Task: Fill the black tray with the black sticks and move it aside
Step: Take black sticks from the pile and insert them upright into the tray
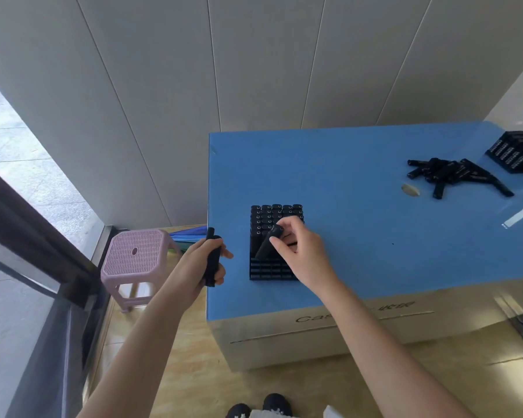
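Right hand (301, 247): pinches a tilted stick (267, 243) over the tray (271, 271).
Left hand (207, 262): grips sticks (212, 257), left of tray.
Pile (453, 176): far right.

1. The tray (272, 268) sat on the table (360, 182), near its front left corner.
2. Sticks stood upright in the tray's rear rows; its front rows stood open.
3. The right hand (299, 245) hovered over the tray's middle, its grip on a tilted stick (267, 244).
4. The left hand (204, 262) hung just left of the table's edge, gripping more sticks (212, 257).
5. A loose pile of sticks (456, 176) lay far right, well apart from the tray.
6. A stack of trays (517, 150) stood behind and right of that pile.
7. A stool (136, 254) stood on the floor, left of the table.
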Tool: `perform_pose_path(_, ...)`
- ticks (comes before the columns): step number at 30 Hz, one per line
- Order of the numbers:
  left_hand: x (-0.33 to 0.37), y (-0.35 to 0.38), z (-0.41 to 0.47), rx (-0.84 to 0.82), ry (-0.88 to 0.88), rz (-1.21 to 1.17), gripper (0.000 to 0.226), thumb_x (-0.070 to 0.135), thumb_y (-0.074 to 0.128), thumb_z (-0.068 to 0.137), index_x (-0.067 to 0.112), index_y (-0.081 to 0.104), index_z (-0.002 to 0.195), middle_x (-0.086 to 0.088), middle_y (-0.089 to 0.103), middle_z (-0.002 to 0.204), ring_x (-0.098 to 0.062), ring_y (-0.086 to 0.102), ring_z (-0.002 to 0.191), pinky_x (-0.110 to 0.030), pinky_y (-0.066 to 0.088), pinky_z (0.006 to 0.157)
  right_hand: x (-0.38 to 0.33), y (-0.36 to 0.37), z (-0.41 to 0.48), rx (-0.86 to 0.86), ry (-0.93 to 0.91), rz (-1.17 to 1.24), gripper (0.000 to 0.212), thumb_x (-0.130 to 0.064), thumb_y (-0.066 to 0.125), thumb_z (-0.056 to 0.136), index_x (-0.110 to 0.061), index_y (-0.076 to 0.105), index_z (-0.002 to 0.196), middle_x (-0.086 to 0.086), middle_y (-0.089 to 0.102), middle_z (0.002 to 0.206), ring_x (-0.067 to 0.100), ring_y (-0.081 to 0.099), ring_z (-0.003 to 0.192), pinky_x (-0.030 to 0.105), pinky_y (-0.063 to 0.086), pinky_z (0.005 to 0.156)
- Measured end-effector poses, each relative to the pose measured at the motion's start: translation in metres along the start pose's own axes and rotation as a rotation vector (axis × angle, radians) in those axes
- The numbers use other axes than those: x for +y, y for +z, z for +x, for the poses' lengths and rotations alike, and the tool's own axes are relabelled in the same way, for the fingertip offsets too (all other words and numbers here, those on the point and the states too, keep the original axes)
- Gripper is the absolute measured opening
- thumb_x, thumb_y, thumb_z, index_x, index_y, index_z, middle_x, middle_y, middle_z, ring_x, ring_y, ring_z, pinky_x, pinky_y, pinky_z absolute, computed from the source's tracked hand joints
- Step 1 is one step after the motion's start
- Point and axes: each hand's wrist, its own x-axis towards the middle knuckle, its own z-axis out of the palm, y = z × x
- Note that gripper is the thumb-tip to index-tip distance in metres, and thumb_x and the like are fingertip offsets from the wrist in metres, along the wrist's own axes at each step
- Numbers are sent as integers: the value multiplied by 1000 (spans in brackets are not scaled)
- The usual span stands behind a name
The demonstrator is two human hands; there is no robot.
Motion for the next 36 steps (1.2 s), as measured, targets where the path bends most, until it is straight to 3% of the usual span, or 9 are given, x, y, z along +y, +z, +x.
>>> perform_pose_path(7,-3,-4,-5,21,-4,-37,21,19,45,98,2,56,94,-13,61,76,-21,61,52,-33,58,59,8,14,2,-19,-181,-214,17,-18,61,88,-16,55,103,-5,65,92,10,62,82,29,54,77)
perform_pose_path(11,-2,-9,-6,55,20,49,21,22,47,97,4,58,94,-12,68,81,-22,61,71,-30,53,66,10,18,3,-9,-227,-256,15,-19,61,88,-13,59,102,-3,66,95,11,63,83,34,54,76)
perform_pose_path(15,-3,-11,-7,99,37,90,18,23,48,96,8,58,94,-8,69,85,-17,55,71,-26,46,60,12,20,5,-4,-260,-253,13,-16,61,88,-11,61,100,-2,66,96,13,65,79,39,55,74)
perform_pose_path(21,-6,-7,-9,128,29,68,24,22,49,96,2,54,108,-6,50,91,-20,47,75,-28,46,63,12,20,7,-15,-259,-236,11,-15,62,87,-11,61,97,-4,65,93,12,65,78,40,54,76)
perform_pose_path(25,-6,-5,-6,141,31,116,26,26,49,95,5,57,109,-4,56,92,-21,52,85,-42,45,84,12,22,9,-45,-261,-269,7,-12,64,85,-8,60,89,-2,63,86,17,64,72,41,53,72)
perform_pose_path(30,-6,-1,-7,108,33,107,24,24,54,93,8,57,111,-5,59,87,-19,58,79,-30,48,69,7,22,7,42,-312,-437,5,-14,68,80,-13,64,83,-5,64,80,15,60,68,27,48,55)
perform_pose_path(32,-6,-1,-6,96,59,88,16,21,58,90,12,59,104,-6,64,88,-20,62,81,-30,50,66,4,23,7,96,-317,-490,4,-15,69,79,-15,67,82,-5,64,80,15,58,72,25,44,56)
perform_pose_path(34,-6,0,-5,112,75,100,15,20,63,87,13,61,99,-8,66,91,-22,64,85,-35,53,74,2,24,8,128,-312,-510,4,-15,65,81,-15,69,84,-4,63,81,18,57,75,29,47,62)
perform_pose_path(36,-7,1,-5,119,84,123,17,21,66,84,11,62,96,-8,63,82,-19,59,70,-31,50,67,-1,26,7,145,-311,-508,9,-17,62,84,-16,70,87,-3,61,83,16,56,75,29,45,68)
